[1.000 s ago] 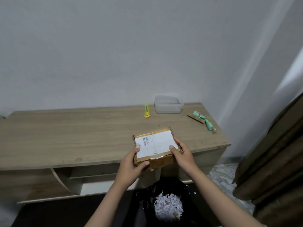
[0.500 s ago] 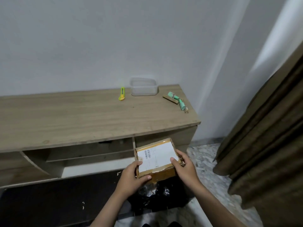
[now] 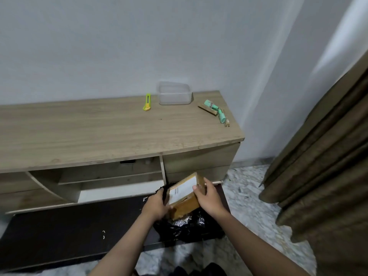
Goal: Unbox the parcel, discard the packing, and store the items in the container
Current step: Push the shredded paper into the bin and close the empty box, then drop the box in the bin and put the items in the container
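The brown cardboard parcel box (image 3: 185, 196) with a white label is tilted, its lower end down in the black rubbish bag (image 3: 189, 226) on the floor. My left hand (image 3: 156, 206) grips its left side and my right hand (image 3: 209, 198) grips its right side. White shredded packing shows inside the bag. On the wooden table (image 3: 99, 132), at the back, stands a clear plastic container (image 3: 174, 93). To its right lie green wrapped items (image 3: 216, 109) and a thin brown stick.
A yellow-green utility knife (image 3: 147, 102) lies left of the container. Open shelves sit under the tabletop. A dark mat (image 3: 69, 226) with paper scraps covers the floor. A brown curtain (image 3: 318, 166) hangs at the right.
Both hands have carried the parcel box from the table's front edge down to the black bag, tilting it. My view has swung to the right and downward.
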Motion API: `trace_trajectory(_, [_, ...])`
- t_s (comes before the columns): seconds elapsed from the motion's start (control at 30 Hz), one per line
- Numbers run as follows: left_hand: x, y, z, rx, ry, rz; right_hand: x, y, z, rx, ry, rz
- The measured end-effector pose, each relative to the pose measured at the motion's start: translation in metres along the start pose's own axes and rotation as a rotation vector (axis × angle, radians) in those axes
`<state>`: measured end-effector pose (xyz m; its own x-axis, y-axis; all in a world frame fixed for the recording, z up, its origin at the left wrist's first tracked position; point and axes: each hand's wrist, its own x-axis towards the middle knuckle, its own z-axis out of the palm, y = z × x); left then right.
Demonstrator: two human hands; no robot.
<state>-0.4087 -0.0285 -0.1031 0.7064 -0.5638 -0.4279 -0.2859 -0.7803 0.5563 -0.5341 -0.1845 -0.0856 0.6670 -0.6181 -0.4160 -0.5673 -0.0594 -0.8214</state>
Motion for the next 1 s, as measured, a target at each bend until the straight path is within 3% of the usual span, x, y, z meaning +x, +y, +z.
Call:
trace_trajectory(0.37, [-0.003,-0.001,0.015,-0.001,-0.027,0.004,0.01,0.006,-0.002,-0.026,0.08,-0.054])
trace_trajectory(0.6, [0.0,-0.002,0.006,-0.074,0.04,0.052,0.021,0.001,0.011,-0.063,0.082,-0.078])
trace_trajectory(1.0, [0.053,0.056,-0.062,-0.175,0.341,0.507,0.061,-0.08,-0.004,-0.059,0.325,-0.35])
